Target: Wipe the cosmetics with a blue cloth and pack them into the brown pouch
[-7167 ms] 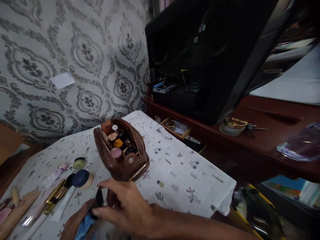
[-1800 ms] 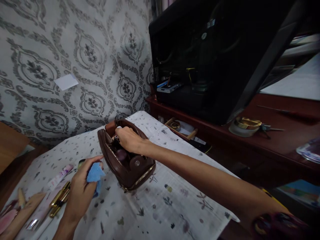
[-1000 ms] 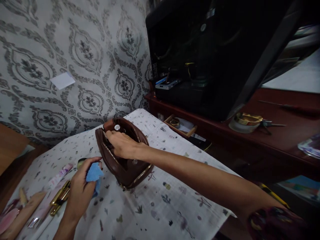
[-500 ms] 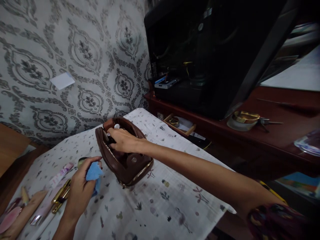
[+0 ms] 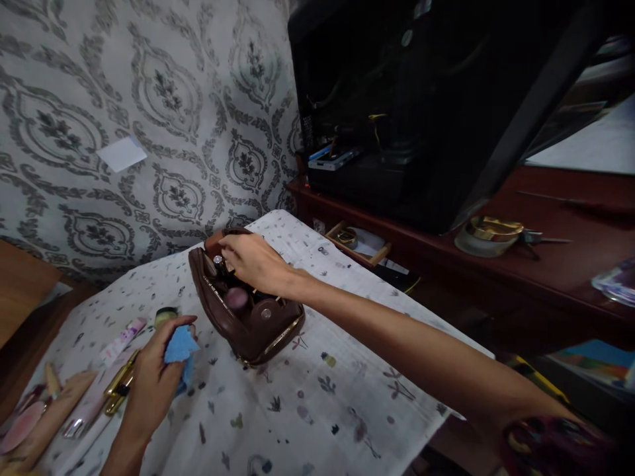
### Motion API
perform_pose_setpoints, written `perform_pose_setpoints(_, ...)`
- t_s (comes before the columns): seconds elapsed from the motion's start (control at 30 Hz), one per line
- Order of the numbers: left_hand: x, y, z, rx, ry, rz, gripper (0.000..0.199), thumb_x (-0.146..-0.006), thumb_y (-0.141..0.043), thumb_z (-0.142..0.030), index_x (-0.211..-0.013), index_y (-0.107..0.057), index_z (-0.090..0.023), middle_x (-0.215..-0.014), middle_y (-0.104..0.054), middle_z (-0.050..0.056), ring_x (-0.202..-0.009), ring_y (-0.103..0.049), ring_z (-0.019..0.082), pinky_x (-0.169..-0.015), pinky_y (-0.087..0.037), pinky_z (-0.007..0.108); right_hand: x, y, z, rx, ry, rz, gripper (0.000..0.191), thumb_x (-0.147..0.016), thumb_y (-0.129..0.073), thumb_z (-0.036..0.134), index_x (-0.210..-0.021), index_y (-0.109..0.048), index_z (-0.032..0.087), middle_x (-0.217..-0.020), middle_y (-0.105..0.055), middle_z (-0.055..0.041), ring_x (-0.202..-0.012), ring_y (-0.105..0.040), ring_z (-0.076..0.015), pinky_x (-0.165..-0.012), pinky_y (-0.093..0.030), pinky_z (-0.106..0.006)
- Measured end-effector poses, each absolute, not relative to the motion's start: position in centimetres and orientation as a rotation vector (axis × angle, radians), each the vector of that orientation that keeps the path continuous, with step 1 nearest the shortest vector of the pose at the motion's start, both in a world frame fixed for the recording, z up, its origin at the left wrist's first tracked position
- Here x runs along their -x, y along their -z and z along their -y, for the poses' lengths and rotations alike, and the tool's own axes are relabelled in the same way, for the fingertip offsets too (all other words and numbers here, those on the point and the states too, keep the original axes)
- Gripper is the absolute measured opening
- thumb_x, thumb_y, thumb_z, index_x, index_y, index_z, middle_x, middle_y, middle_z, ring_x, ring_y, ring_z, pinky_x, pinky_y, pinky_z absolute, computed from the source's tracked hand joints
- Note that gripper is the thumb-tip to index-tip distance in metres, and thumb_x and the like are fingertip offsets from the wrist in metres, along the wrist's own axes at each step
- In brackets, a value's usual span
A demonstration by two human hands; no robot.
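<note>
Two hands, one open bag

Brown bag point(image 5: 258, 336) sits on the counter point(image 5: 317, 403). Likely soft, fairly light, sags if pinched; grip both side walls low. Your left hand point(image 5: 151, 387) has fingers closed on blue cloth point(image 5: 179, 345). Right hand point(image 5: 262, 266) at bag's mouth; can't tell if fingers grasp anything.

The bag point(image 5: 223, 320) looks like smooth brown leather with a metal zipper point(image 5: 282, 336); the cloth point(image 5: 181, 345) seems soft, slightly rough, the screen point(image 5: 377, 79) glossy.
</note>
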State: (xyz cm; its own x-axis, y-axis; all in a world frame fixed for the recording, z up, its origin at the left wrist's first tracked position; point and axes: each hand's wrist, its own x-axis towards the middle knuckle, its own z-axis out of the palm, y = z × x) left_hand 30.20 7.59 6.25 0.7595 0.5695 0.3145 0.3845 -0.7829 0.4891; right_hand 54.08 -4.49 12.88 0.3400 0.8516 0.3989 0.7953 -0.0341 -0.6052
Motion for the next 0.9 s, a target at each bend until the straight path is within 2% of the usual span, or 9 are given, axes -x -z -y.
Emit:
perform_pose_setpoints(0.07,-29.4,-5.7,-8.0,-2.577,-0.639,-0.734,0.039,-0.082,-0.046,-0.029,-0.118,-0.06,-0.022,-0.117,-0.069,0.007,-0.103,-0.066,0.027,-0.085,-0.051,0.036,-53.8,-12.9,6.0,1.731,-0.052,1.355,0.023,-0.097,-0.049,0.016,-0.084,-0.068,0.016,-0.081,-0.071,-0.0011,-0.077,-0.064,-0.0135,-0.07,-0.04,-0.022)
perform_pose_setpoints(0.17,-28.2,-4.8,-8.5,-2.633,-0.642,-0.745,0.039,-0.081,-0.045,-0.03,-0.115,-0.061,-0.02,-0.113,-0.071,0.008,-0.1,-0.068,0.028,-0.084,-0.053,0.038,-52.8,-12.3,8.5,1.63,-0.091,1.225,0.023,-0.094,-0.061,0.024,-0.072,-0.066,0.017,-0.064,-0.065,0.0037,-0.062,-0.058,-0.0102,-0.063,-0.039,-0.021)
perform_pose_setpoints(0.27,-27.1,-3.9,-9.1,-2.679,-0.669,-0.743,0.041,-0.076,-0.046,-0.026,-0.113,-0.063,-0.019,-0.112,-0.072,0.009,-0.1,-0.069,0.029,-0.08,-0.055,0.037,-51.0,-10.6,10.8,1.463,-0.135,1.27,0.032,-0.09,-0.069,0.03,-0.062,-0.059,0.017,-0.062,-0.061,0.0038,-0.059,-0.056,-0.0094,-0.059,-0.039,-0.021)
perform_pose_setpoints(0.37,-26.3,-3.2,-9.5,-2.699,-0.727,-0.753,0.043,-0.072,-0.046,-0.025,-0.11,-0.065,-0.019,-0.109,-0.073,0.009,-0.097,-0.07,0.029,-0.079,-0.055,0.037,-48.4,-8.2,12.2,1.375,-0.181,1.482,0.044,-0.096,-0.059,0.039,-0.057,-0.054,0.019,-0.058,-0.057,0.0027,-0.054,-0.052,-0.0102,-0.053,-0.037,-0.023)
perform_pose_setpoints(0.43,-26.1,-3.0,-9.6,-2.693,-0.749,-0.767,0.044,-0.071,-0.046,-0.024,-0.109,-0.065,-0.019,-0.107,-0.074,0.008,-0.096,-0.07,0.029,-0.081,-0.055,0.038,-46.6,-6.7,12.4,1.367,-0.19,1.666,0.045,-0.1,-0.052,0.04,-0.06,-0.058,0.02,-0.06,-0.06,0.0014,-0.053,-0.053,-0.0109,-0.052,-0.037,-0.025)
perform_pose_setpoints(0.53,-26.1,-2.9,-9.5,-2.66,-0.763,-0.762,0.044,-0.07,-0.045,-0.022,-0.11,-0.065,-0.019,-0.109,-0.073,0.007,-0.097,-0.069,0.028,-0.082,-0.055,0.037,-44.2,-5.1,11.9,1.388,-0.145,1.968,0.038,-0.099,-0.052,0.041,-0.071,-0.065,0.02,-0.065,-0.066,-0.0001,-0.059,-0.059,-0.0134,-0.052,-0.038,-0.027)
perform_pose_setpoints(0.7,-26.0,-2.4,-9.0,-2.639,-0.807,-0.762,0.044,-0.07,-0.044,-0.02,-0.11,-0.064,-0.019,-0.109,-0.073,0.007,-0.098,-0.069,0.027,-0.081,-0.054,0.034,-42.5,-4.9,10.0,1.488,-0.218,2.204,0.019,-0.098,-0.055,0.03,-0.09,-0.067,0.017,-0.086,-0.071,-0.0024,-0.068,-0.064,-0.0151,-0.05,-0.04,-0.027)
perform_pose_setpoints(0.8,-25.7,-1.4,-8.8,-2.591,-0.841,-0.776,0.043,-0.071,-0.045,-0.02,-0.109,-0.065,-0.019,-0.105,-0.074,0.007,-0.095,-0.07,0.026,-0.081,-0.055,0.034,-42.1,-5.0,8.9,1.552,-0.354,2.182,0.016,-0.096,-0.056,0.029,-0.099,-0.066,0.017,-0.098,-0.07,-0.0039,-0.075,-0.067,-0.0169,-0.056,-0.045,-0.027)
perform_pose_setpoints(0.9,-25.4,0.1,-8.7,-2.553,-0.882,-0.764,0.044,-0.071,-0.044,-0.018,-0.109,-0.065,-0.019,-0.101,-0.074,0.006,-0.092,-0.07,0.024,-0.082,-0.055,0.034,-41.4,-4.6,7.7,1.597,-0.459,2.105,0.021,-0.095,-0.055,0.029,-0.111,-0.063,0.017,-0.11,-0.068,-0.0087,-0.085,-0.068,-0.0219,-0.066,-0.051,-0.031)
